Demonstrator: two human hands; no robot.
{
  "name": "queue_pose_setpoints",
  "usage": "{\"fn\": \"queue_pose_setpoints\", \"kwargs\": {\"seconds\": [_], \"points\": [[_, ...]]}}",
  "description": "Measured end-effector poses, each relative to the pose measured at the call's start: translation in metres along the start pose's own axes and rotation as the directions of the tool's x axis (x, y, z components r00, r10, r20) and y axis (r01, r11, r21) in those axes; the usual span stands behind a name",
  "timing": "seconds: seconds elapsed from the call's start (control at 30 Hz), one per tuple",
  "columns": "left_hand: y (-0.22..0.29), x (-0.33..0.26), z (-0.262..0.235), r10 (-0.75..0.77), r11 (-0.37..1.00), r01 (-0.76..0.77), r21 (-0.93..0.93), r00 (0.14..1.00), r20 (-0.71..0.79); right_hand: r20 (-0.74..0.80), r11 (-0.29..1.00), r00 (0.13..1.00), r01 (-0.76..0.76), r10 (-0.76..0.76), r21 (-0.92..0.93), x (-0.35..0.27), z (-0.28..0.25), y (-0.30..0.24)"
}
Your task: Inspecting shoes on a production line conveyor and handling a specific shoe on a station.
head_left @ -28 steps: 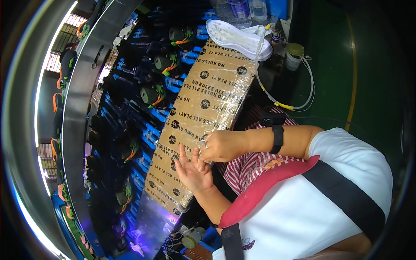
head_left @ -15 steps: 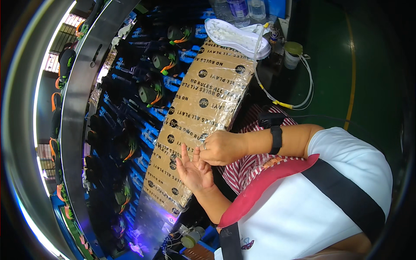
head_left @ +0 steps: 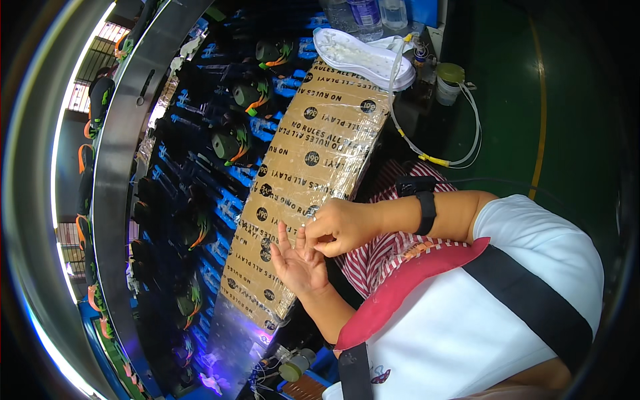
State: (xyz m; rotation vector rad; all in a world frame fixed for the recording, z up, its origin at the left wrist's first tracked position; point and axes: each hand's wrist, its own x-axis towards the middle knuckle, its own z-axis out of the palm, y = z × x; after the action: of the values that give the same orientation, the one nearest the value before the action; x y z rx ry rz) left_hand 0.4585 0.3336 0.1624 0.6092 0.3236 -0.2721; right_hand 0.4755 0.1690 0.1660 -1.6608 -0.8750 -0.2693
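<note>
My left hand (head_left: 301, 267) is held palm up, its fingers stretched and apart over the near side of a film-wrapped cardboard work surface (head_left: 313, 133). My right hand (head_left: 343, 228), with a ring on one finger and a black band (head_left: 425, 213) at the wrist, is curled against the fingers of the left. Its thumb and fingertips pinch close to them, and whatever may lie between is too small to make out. At the far end of the surface lies a white shoe sole (head_left: 360, 59) with whitish stuff in its hollow.
Beside the surface runs a rack with blue holders and several dark shoes (head_left: 230, 143), bounded by a curved metal rail (head_left: 117, 167). Bottles (head_left: 365, 17) stand beyond the sole. A lidded jar (head_left: 450, 83) and a looped clear tube (head_left: 477, 127) are on the right; another jar (head_left: 297, 365) sits low.
My right hand has shifted slightly, and its thumb and fingers have parted a little from the tight pinch. The left hand has barely moved.
</note>
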Motion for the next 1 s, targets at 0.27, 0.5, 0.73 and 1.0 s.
{"fn": "queue_pose_setpoints", "kwargs": {"seconds": [0.27, 0.5, 0.73, 1.0], "points": [[0.001, 0.0, -0.008, 0.037, 0.999, -0.036, -0.008, 0.995, 0.094, 0.061, 0.984, 0.983, -0.176, 0.175, 0.019, -0.002, -0.002, 0.01], [0.002, -0.001, -0.009, 0.004, 1.0, -0.004, -0.006, 0.995, 0.097, 0.099, 0.998, 0.995, 0.001, 0.006, -0.07, -0.004, 0.005, 0.01], [0.003, -0.003, -0.008, -0.046, 0.999, 0.046, 0.012, 0.996, 0.07, 0.163, 0.962, 0.982, 0.137, -0.099, -0.237, -0.004, 0.006, 0.011], [0.0, 0.0, -0.008, -0.04, 0.999, 0.039, 0.024, 0.999, 0.007, 0.016, 0.93, 0.975, 0.216, -0.221, -0.296, -0.005, 0.012, 0.012]]}}
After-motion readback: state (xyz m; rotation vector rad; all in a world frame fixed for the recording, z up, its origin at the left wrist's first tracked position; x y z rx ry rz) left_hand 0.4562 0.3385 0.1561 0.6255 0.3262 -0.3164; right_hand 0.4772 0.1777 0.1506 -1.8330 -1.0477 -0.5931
